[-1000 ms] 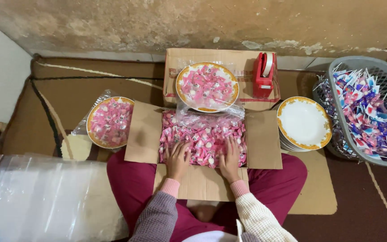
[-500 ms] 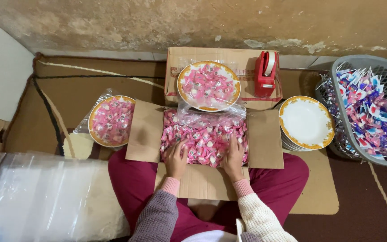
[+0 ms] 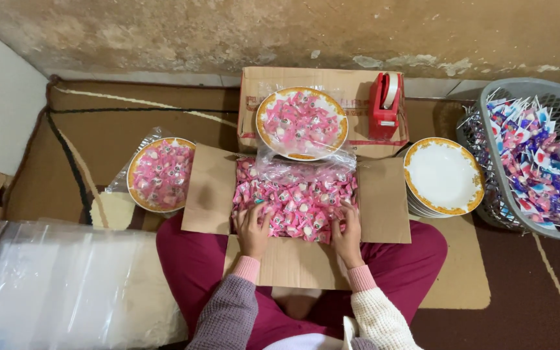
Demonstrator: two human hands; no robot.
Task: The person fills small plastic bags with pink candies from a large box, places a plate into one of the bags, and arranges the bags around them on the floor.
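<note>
An open cardboard box (image 3: 384,201) rests on my lap, filled with a clear plastic bag of pink wrapped candies (image 3: 296,194). My left hand (image 3: 253,227) lies on the near left part of the candy pile, fingers spread. My right hand (image 3: 347,232) presses on the near right part, fingers spread too. Neither hand is closed around anything. A gold-rimmed plate of pink candies (image 3: 301,123) sits on a closed carton just beyond the box.
A second candy-filled plate (image 3: 160,174) lies on the left in plastic. A stack of empty white plates (image 3: 444,176) stands right of the box. A red tape dispenser (image 3: 385,105) sits on the far carton. A grey basket (image 3: 534,159) holds blue-wrapped sweets. Clear plastic bags (image 3: 59,285) lie at left.
Both hands stay on the candy pile, shifting only slightly. The view has drifted a little.
</note>
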